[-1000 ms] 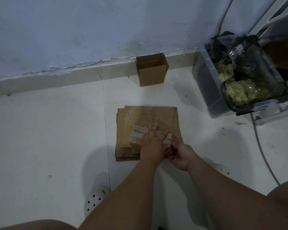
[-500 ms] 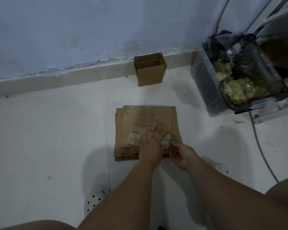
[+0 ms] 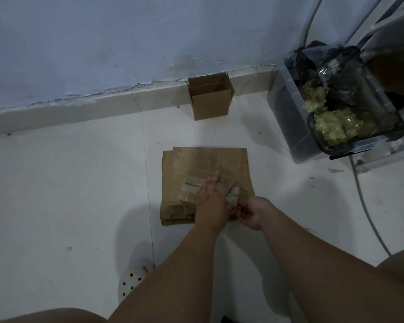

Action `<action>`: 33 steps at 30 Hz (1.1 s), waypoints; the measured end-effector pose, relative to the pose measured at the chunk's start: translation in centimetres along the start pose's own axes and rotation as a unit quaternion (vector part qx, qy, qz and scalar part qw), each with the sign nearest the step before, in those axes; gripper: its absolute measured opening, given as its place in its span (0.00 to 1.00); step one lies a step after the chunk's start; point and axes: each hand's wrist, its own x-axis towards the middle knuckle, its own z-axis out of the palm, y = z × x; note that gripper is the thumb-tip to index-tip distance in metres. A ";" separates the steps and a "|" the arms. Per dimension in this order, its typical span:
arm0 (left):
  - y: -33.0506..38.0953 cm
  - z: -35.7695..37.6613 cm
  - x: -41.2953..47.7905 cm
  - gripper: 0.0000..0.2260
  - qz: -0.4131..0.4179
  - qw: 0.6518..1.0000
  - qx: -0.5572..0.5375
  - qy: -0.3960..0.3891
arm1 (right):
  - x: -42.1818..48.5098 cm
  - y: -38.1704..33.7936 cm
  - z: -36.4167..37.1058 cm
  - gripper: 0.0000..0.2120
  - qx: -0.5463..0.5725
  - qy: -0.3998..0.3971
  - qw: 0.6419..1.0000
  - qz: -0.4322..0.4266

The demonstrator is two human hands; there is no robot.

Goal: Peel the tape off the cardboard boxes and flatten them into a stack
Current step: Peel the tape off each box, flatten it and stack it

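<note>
Hardly anything has been shifted over the last second: only the right hand point(image 3: 252, 212) has been edged slightly up the frame towards the near end of the pale strip of tape point(image 3: 191, 186), and the left hand point(image 3: 211, 201) has been kept where it was.

At the centre of the frame, a stack of flattened brown cardboard sheets point(image 3: 205, 164) is laid on the white tiled floor point(image 3: 68, 183). The tape is stuck across the top sheet. The left hand is pressed on it with fingers straight and spread. The right hand's fingers are curled at the tape's right end, which appears to be pinched between them, though the contact itself is partly hidden.

The tape is judged to be thin, light and easily torn, so it is best taken at the loose end and drawn back low along its length. The cardboard is judged light and fairly stiff, yet liable to lift or slide, so it should be held down close to the peel line.

At upper centre, an open brown cardboard box point(image 3: 210, 99) is stood against the skirting, not yet flattened. A clear plastic bin lined with a black bag point(image 3: 287, 117) is seen at upper right.
</note>
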 end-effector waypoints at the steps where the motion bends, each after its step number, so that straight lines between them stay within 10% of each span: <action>1: 0.0 0.0 0.0 0.27 0.000 1.000 0.000 0.000 | 0.0 -0.1 0.1 0.11 0.017 -0.008 1.000 0.015; 18: -0.3 0.3 -0.5 0.27 0.002 1.000 0.005 0.001 | -0.4 1.5 -1.3 0.12 0.175 -0.080 0.981 0.005; 33: -0.3 0.7 -0.4 0.28 -0.004 1.000 0.010 0.001 | -0.1 1.7 -0.8 0.06 -0.045 0.007 0.986 -0.159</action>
